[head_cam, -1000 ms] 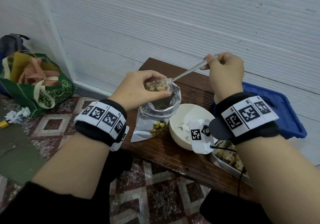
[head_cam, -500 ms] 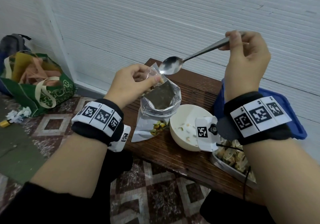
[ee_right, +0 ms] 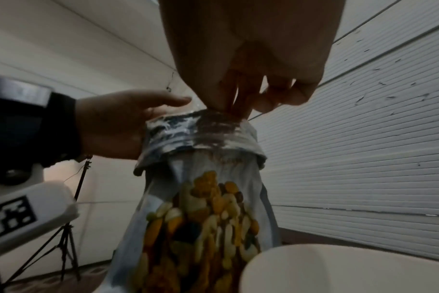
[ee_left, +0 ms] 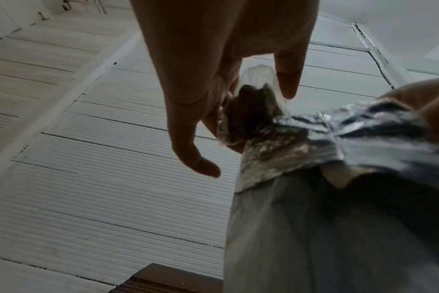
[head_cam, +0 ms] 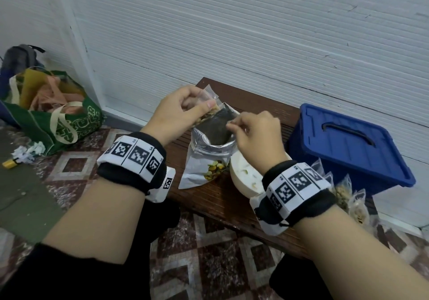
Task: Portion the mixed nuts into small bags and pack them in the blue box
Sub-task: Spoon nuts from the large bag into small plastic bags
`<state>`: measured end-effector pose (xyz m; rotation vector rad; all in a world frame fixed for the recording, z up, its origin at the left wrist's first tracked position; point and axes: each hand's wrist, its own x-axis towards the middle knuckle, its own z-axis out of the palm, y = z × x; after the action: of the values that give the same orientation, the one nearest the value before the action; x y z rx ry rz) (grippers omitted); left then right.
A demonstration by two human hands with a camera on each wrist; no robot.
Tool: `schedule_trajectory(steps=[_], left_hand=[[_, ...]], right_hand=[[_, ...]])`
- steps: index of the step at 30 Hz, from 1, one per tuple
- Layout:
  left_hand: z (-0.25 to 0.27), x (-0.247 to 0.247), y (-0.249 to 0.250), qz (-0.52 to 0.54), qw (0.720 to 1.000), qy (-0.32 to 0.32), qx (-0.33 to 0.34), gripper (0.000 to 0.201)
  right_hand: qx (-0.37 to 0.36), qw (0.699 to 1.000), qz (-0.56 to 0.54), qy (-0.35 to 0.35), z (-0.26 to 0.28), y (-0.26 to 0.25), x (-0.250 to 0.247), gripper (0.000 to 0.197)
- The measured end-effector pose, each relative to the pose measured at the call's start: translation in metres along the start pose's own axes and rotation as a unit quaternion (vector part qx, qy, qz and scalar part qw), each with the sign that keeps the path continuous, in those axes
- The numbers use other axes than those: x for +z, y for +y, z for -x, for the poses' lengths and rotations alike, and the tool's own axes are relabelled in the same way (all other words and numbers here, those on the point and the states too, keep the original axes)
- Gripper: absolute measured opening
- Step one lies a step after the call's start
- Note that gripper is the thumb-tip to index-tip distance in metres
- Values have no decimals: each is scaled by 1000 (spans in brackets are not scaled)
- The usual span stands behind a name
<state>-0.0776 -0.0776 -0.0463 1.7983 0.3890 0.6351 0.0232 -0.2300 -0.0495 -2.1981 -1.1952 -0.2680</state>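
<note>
My left hand [head_cam: 199,108] pinches a small clear bag [head_cam: 210,95] part-filled with nuts and holds it just above the mouth of the big foil nut pouch [head_cam: 204,162]. The left wrist view shows that bag [ee_left: 253,107] between thumb and fingers. The pouch stands on the wooden bench [head_cam: 262,107] with its rim rolled down. My right hand [head_cam: 232,125] has its fingers curled at the pouch's right rim and pinches the foil; the right wrist view shows the fingertips [ee_right: 228,107] on the rim. The blue box [head_cam: 348,146] stands at the right with its lid shut. No spoon is in view.
A white bowl [head_cam: 243,176] sits right of the pouch, under my right wrist. Several filled small bags [head_cam: 343,190] stand in front of the blue box. A green shopping bag [head_cam: 58,118] and a grey backpack [head_cam: 18,55] lie on the tiled floor at the left.
My right hand came down from its raised position with the spoon to the pouch's rim, and the spoon is gone from view. My left hand lifted the small bag slightly.
</note>
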Motion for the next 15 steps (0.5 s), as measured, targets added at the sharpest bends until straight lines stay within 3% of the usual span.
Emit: schedule_trajectory(steps=[6,15], left_hand=[[1,-1,1,9,1000,-12,-5,24],[1,-2,1,-7,1000,3,-9,11]], right_hand=[[80,991,-97,-49,-4,-4,1,25],[237,946,-195,102,-13,2,-9,21]])
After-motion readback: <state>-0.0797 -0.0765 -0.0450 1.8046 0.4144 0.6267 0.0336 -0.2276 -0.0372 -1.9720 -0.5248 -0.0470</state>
